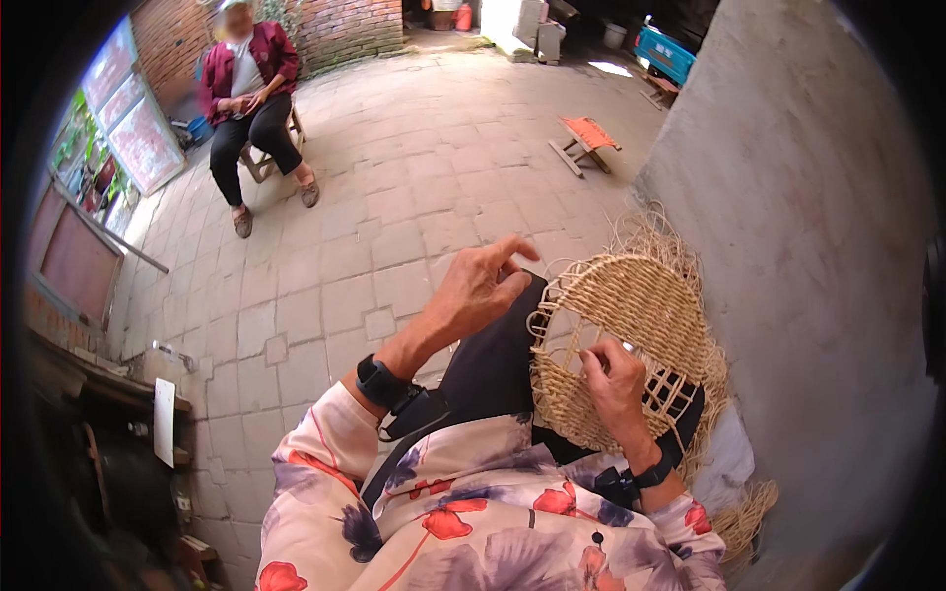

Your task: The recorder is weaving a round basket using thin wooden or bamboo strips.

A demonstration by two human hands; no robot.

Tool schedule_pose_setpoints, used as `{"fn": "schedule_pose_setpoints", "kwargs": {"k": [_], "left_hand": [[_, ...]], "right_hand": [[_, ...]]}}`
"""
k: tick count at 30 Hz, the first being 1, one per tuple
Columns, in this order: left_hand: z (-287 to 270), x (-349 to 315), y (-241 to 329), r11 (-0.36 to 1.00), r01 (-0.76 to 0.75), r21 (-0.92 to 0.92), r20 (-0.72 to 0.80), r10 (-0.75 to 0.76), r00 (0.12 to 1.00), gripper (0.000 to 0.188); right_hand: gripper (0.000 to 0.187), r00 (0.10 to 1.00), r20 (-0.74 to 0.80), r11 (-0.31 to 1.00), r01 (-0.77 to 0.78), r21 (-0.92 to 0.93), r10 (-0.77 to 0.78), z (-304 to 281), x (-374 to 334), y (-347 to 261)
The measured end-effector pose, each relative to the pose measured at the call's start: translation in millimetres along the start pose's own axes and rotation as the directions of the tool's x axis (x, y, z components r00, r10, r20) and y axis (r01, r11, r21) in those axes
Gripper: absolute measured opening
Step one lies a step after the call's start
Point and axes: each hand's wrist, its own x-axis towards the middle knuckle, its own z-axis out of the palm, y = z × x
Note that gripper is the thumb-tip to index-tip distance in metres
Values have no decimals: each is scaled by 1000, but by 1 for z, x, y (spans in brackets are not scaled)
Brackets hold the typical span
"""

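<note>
While hand (615, 391) (right) touches weaving (631, 295), bucket (615, 36) contents unclear.

Soft daylight is spreading across the pale square-tiled courtyard floor (394, 192), while a small patch of ground (610, 69) toward the top is glaring almost white. The smooth grey plaster wall (808, 227) is showing a muted, even tone at right. Deep shadow is swallowing detail at lower left. The round tan woven-straw panel (641, 295) is appearing reasonably sharp, its weave reading clearly. A blur is veiling the head of a seated person in a maroon jacket (276, 49). Fisheye distortion is bowing straight lines outward, and blackness is rounding off the corners.
</note>
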Motion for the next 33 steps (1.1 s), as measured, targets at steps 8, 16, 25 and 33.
{"fn": "schedule_pose_setpoints", "kwargs": {"k": [8,16,25,33], "left_hand": [[22,-55,-46,1000,-7,31,-71,9,997,12],[52,-63,-27,907,-266,326,-28,290,957,12],[74,-30,1,907,-270,324,227,202,953,65],[74,-7,12,797,-368,478,485,110,868,85]], "right_hand": [[2,991,-23,986,-131,98,134,8,-4,-4],[13,989,101,993,-115,35,111,-1,1,-13],[19,985,98,970,-159,184,143,5,0,-5],[28,995,46,978,-93,188,86,4,-2,-1]]}}
